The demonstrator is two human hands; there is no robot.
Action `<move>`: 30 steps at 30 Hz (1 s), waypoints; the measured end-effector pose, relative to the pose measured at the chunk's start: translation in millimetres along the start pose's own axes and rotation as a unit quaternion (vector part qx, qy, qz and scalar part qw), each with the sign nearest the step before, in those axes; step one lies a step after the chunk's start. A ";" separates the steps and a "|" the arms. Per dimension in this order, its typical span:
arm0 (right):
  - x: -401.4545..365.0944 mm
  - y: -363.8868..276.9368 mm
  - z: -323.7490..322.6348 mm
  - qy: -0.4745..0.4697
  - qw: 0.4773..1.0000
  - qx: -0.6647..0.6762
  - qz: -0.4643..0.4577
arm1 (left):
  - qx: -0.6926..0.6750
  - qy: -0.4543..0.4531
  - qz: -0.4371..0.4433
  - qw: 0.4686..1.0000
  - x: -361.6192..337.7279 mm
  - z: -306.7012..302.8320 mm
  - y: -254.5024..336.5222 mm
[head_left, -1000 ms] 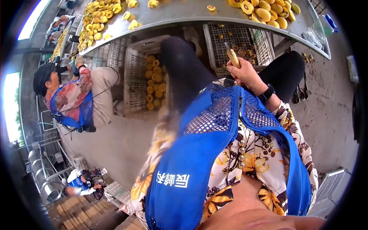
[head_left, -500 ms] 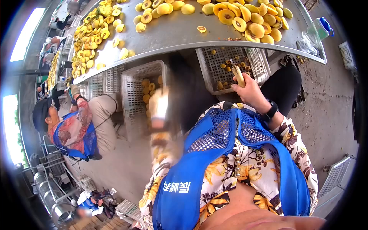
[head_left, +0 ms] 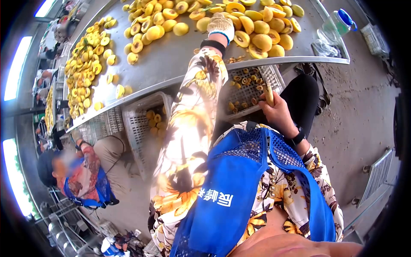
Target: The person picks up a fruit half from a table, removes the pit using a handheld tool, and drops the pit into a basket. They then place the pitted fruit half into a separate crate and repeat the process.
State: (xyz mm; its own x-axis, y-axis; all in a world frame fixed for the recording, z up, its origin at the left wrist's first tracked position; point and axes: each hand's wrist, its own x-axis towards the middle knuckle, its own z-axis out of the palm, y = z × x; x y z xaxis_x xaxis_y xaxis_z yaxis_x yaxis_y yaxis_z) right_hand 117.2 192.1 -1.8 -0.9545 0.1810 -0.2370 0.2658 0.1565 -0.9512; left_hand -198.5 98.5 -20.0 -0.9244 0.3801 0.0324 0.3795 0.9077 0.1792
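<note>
My left hand [head_left: 221,26], in a pale knit glove, reaches over the metal table [head_left: 180,55] to the near side of a heap of halved yellow peaches [head_left: 261,28]. Its fingers point down and away, so their grip is hidden. Low on the right, my right hand [head_left: 277,110] is bare and closed round the pale handle of a wooden-handled pitting tool [head_left: 269,92]. The tool points up over a plastic crate [head_left: 274,75] that holds scattered dark-centred peach pieces. No fruit shows in my right hand.
Another crate [head_left: 132,115] with peach pieces stands left of my legs. More halves [head_left: 87,70] spread along the table's left. A blue-lidded jar [head_left: 336,25] and a plastic bag [head_left: 327,48] sit at its right end. A co-worker [head_left: 85,175] sits at the left.
My left hand has moved from above the left crate up and forward to the peach heap. My right hand keeps the tool near the crate. The view has shifted slightly.
</note>
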 end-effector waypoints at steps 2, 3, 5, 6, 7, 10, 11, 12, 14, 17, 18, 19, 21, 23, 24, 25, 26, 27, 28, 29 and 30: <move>-2.9 7.2 -1.1 0.015 1.000 -0.004 0.006 | 0.023 -0.043 0.044 0.998 -20.5 -24.1 16.1; -3.6 5.0 -3.2 0.010 1.000 0.002 0.027 | 0.041 -0.011 0.069 0.997 -30.4 -28.3 18.8; 4.5 6.4 -3.3 -0.003 1.000 -0.019 0.000 | 0.045 -0.007 0.087 0.995 -25.7 -11.7 2.0; 6.9 6.4 -3.8 -0.012 0.999 -0.031 -0.013 | 0.014 0.014 0.092 0.996 -21.2 0.4 -10.0; 9.4 -2.1 -2.4 -0.017 0.999 -0.049 -0.008 | -0.030 -0.046 0.031 0.998 -37.1 -24.1 -4.8; 23.6 -13.3 6.9 0.001 0.990 -0.131 -0.056 | -0.048 -0.033 0.023 0.998 -56.2 -23.7 -15.2; 28.6 -16.1 7.2 -0.003 0.991 -0.128 -0.033 | 0.013 -0.022 0.080 0.996 -73.6 -40.7 -7.3; 34.1 -18.4 5.5 0.008 0.992 -0.125 -0.030 | 0.035 -0.017 0.094 0.995 -79.0 -38.7 -4.0; 41.5 -21.8 4.8 0.027 0.992 -0.121 -0.024 | 0.076 -0.006 0.122 0.990 -90.5 -30.9 -3.0; 52.6 -28.4 4.1 0.053 0.989 -0.127 -0.046 | 0.061 -0.013 0.102 0.993 -93.1 -25.3 -7.9; 55.8 -31.2 4.3 0.060 0.988 -0.133 -0.046 | 0.054 -0.035 0.085 0.994 -91.4 -24.7 -10.9; 60.5 -31.6 3.5 0.067 0.988 -0.135 -0.046 | -0.010 -0.033 0.040 0.999 -88.6 -29.7 -11.7; 74.1 -27.3 4.3 0.062 0.991 -0.117 -0.027 | -0.050 -0.055 -0.013 0.997 -74.4 -19.4 -27.8; 78.3 -23.5 4.8 0.087 0.984 -0.144 -0.059 | -0.170 -0.096 -0.080 0.977 -80.8 -29.7 -30.8; 82.7 -21.8 5.4 0.114 0.972 -0.177 -0.101 | -0.233 -0.058 -0.103 0.965 -87.7 -31.1 -30.9; 86.6 -20.4 5.9 0.141 0.957 -0.209 -0.141 | -0.293 -0.021 -0.123 0.948 -103.5 -44.0 -22.8; 88.0 -23.3 4.7 0.112 0.974 -0.151 -0.127 | -0.350 0.013 -0.145 0.925 -119.5 -53.9 -15.0; 87.8 -29.5 2.5 0.080 0.987 -0.092 -0.108 | -0.370 0.026 -0.149 0.917 -130.4 -57.2 -9.7; 87.3 -32.5 2.9 0.048 0.994 -0.034 -0.090 | -0.391 0.040 -0.153 0.907 -141.2 -61.3 -2.0; 87.3 -32.4 7.7 0.023 0.994 0.053 -0.093 | -0.461 0.059 -0.140 0.874 -159.8 -75.6 15.0; 83.0 -31.4 12.0 0.013 0.990 0.108 -0.085 | -0.435 0.006 -0.143 0.889 -174.9 -104.4 33.9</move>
State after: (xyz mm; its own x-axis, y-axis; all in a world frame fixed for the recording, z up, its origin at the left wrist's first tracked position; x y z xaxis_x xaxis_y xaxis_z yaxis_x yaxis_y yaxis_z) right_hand 28.1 190.5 6.1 -0.9783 0.1959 -0.0676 0.0639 -0.0250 -0.9976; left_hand -28.0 44.2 83.0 -0.9808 0.1483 -0.1269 -0.0398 0.4843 0.8740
